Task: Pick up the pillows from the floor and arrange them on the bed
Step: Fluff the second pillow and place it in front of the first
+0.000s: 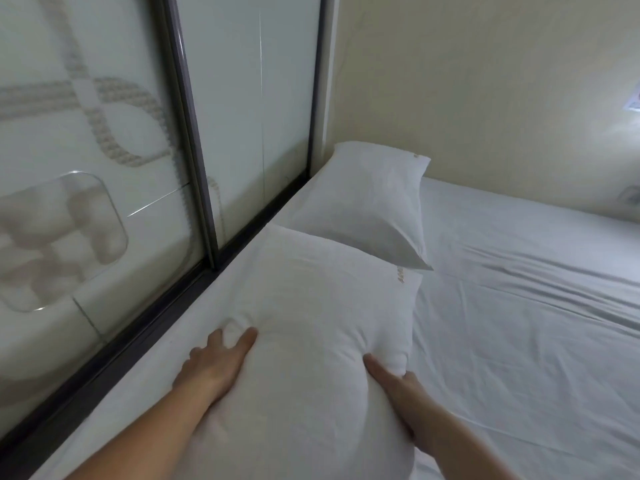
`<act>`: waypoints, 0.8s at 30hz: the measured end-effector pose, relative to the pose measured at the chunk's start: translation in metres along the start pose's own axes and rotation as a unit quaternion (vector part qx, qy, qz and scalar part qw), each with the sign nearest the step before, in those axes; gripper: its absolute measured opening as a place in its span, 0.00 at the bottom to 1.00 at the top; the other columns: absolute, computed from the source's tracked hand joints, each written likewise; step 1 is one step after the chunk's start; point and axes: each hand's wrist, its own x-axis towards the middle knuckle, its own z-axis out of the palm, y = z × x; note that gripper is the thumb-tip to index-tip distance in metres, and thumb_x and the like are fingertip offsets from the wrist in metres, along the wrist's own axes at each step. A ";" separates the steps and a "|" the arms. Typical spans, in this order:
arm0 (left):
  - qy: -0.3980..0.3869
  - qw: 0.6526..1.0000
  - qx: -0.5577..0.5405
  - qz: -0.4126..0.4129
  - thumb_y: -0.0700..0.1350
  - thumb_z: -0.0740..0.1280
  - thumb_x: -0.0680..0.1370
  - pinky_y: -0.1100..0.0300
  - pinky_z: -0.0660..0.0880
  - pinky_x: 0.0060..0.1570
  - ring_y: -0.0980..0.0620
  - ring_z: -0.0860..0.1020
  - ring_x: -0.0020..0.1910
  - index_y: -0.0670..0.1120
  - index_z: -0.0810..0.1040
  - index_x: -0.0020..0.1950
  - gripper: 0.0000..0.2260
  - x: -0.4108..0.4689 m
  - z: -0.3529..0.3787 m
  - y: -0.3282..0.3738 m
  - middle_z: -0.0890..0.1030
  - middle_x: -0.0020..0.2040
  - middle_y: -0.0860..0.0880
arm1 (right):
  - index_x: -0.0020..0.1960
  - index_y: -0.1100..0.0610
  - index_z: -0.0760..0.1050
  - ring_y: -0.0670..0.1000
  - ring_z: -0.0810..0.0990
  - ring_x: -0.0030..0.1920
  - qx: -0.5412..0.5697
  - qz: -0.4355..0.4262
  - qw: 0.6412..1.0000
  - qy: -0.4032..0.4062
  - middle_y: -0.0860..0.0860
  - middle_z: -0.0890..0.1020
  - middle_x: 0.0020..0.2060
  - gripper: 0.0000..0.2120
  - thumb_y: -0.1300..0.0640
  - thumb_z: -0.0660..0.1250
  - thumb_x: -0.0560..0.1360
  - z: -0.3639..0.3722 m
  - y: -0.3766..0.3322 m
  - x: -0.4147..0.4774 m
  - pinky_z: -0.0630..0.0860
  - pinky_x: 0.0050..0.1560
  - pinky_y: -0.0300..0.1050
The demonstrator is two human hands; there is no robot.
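Observation:
Two white pillows lie on the bed (519, 306), which has a white sheet. The far pillow (367, 202) rests in the corner by the wall. The near pillow (311, 306) lies in front of it, its far corner overlapping the far pillow's edge. My left hand (218, 362) grips the near pillow's left side, fingers pinching a fold of its cover. My right hand (398, 386) holds its right side, thumb pressed into the fabric.
A frosted sliding glass panel (104, 168) with a dark frame (194, 133) runs along the bed's left edge. A cream wall (485, 98) stands behind the bed, with a bright light (633, 102) at the far right. The sheet to the right is wrinkled.

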 end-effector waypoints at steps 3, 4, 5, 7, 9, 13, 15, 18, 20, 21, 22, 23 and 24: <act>0.064 0.997 0.012 0.044 0.67 0.58 0.73 0.49 0.72 0.56 0.40 0.75 0.57 0.46 0.67 0.67 0.32 0.011 0.001 0.011 0.76 0.61 0.41 | 0.61 0.59 0.72 0.57 0.80 0.51 0.023 -0.074 0.991 0.112 0.58 0.82 0.52 0.34 0.41 0.77 0.63 0.016 -0.005 0.010 0.77 0.56 0.56; 0.104 0.991 0.006 0.079 0.62 0.59 0.75 0.49 0.72 0.54 0.40 0.76 0.54 0.45 0.70 0.62 0.25 0.014 -0.003 0.022 0.78 0.57 0.42 | 0.59 0.58 0.73 0.57 0.81 0.47 0.024 -0.099 0.983 0.150 0.56 0.82 0.48 0.30 0.42 0.75 0.64 0.018 -0.012 0.011 0.78 0.52 0.55; 0.145 0.982 -0.002 0.117 0.58 0.60 0.77 0.49 0.72 0.52 0.40 0.76 0.52 0.44 0.71 0.57 0.19 0.017 -0.008 0.035 0.78 0.54 0.42 | 0.57 0.56 0.73 0.54 0.80 0.43 0.038 -0.124 0.975 0.180 0.53 0.82 0.45 0.27 0.42 0.74 0.65 0.017 -0.021 0.010 0.77 0.47 0.53; 0.193 0.966 -0.005 0.172 0.54 0.60 0.78 0.48 0.70 0.50 0.39 0.75 0.52 0.44 0.70 0.50 0.13 0.024 -0.022 0.055 0.77 0.51 0.42 | 0.55 0.54 0.70 0.49 0.77 0.39 0.045 -0.153 0.963 0.220 0.48 0.78 0.42 0.26 0.40 0.72 0.66 0.012 -0.034 0.010 0.72 0.39 0.47; 0.165 0.973 0.053 0.155 0.55 0.58 0.79 0.47 0.69 0.52 0.38 0.74 0.55 0.44 0.70 0.55 0.14 0.036 -0.026 0.060 0.76 0.56 0.40 | 0.58 0.55 0.68 0.54 0.76 0.42 0.021 -0.136 0.969 0.206 0.52 0.78 0.45 0.28 0.38 0.70 0.67 0.011 -0.040 0.015 0.71 0.42 0.48; 0.124 0.973 0.171 0.088 0.58 0.53 0.79 0.50 0.68 0.51 0.39 0.73 0.58 0.48 0.67 0.64 0.19 0.045 -0.009 0.037 0.74 0.61 0.40 | 0.69 0.60 0.62 0.59 0.73 0.50 -0.010 -0.020 0.991 0.134 0.60 0.75 0.55 0.40 0.33 0.64 0.70 0.014 -0.025 0.028 0.72 0.55 0.54; 0.113 0.970 0.185 0.112 0.58 0.54 0.79 0.51 0.68 0.47 0.40 0.75 0.57 0.48 0.68 0.61 0.18 0.047 -0.014 0.047 0.76 0.60 0.40 | 0.72 0.60 0.59 0.60 0.74 0.54 0.011 0.006 0.994 0.104 0.58 0.74 0.57 0.44 0.30 0.61 0.69 0.006 -0.021 0.029 0.71 0.58 0.56; 0.087 0.967 0.208 0.118 0.59 0.58 0.76 0.49 0.71 0.52 0.38 0.75 0.59 0.48 0.70 0.62 0.20 0.046 -0.035 0.064 0.76 0.62 0.40 | 0.74 0.60 0.59 0.62 0.74 0.60 0.018 0.023 0.997 0.076 0.59 0.73 0.65 0.46 0.29 0.61 0.69 -0.002 -0.021 0.024 0.71 0.61 0.57; 0.083 0.965 0.234 0.080 0.62 0.57 0.75 0.45 0.69 0.57 0.36 0.72 0.61 0.49 0.68 0.66 0.25 0.040 -0.035 0.061 0.72 0.66 0.39 | 0.74 0.60 0.57 0.63 0.72 0.63 -0.026 0.047 0.995 0.081 0.60 0.71 0.67 0.46 0.30 0.61 0.70 0.001 -0.017 0.019 0.70 0.61 0.58; 0.092 0.964 0.244 0.056 0.65 0.55 0.74 0.42 0.67 0.59 0.35 0.70 0.63 0.49 0.64 0.70 0.29 0.033 -0.033 0.063 0.68 0.67 0.38 | 0.75 0.60 0.54 0.65 0.70 0.65 -0.058 0.052 0.992 0.096 0.61 0.68 0.69 0.46 0.31 0.62 0.70 0.003 -0.016 0.018 0.69 0.63 0.60; 0.114 0.960 0.250 0.057 0.68 0.52 0.73 0.39 0.64 0.61 0.35 0.67 0.65 0.51 0.60 0.72 0.33 0.027 -0.028 0.067 0.64 0.69 0.39 | 0.76 0.58 0.51 0.66 0.68 0.67 -0.108 0.042 0.985 0.127 0.62 0.65 0.71 0.46 0.32 0.61 0.71 0.006 -0.018 0.015 0.67 0.64 0.61; 0.141 0.953 0.250 0.095 0.70 0.48 0.72 0.36 0.60 0.63 0.35 0.62 0.68 0.54 0.55 0.74 0.34 0.021 -0.021 0.071 0.60 0.72 0.39 | 0.76 0.55 0.48 0.67 0.65 0.69 -0.177 0.000 0.969 0.173 0.61 0.61 0.73 0.44 0.32 0.60 0.71 0.009 -0.025 0.014 0.65 0.66 0.62; 0.153 0.945 0.244 0.153 0.72 0.45 0.71 0.33 0.54 0.65 0.37 0.57 0.71 0.58 0.50 0.75 0.35 0.014 -0.013 0.075 0.56 0.75 0.42 | 0.77 0.51 0.46 0.66 0.62 0.71 -0.246 -0.082 0.941 0.219 0.60 0.58 0.75 0.43 0.32 0.58 0.71 0.013 -0.033 0.012 0.62 0.68 0.62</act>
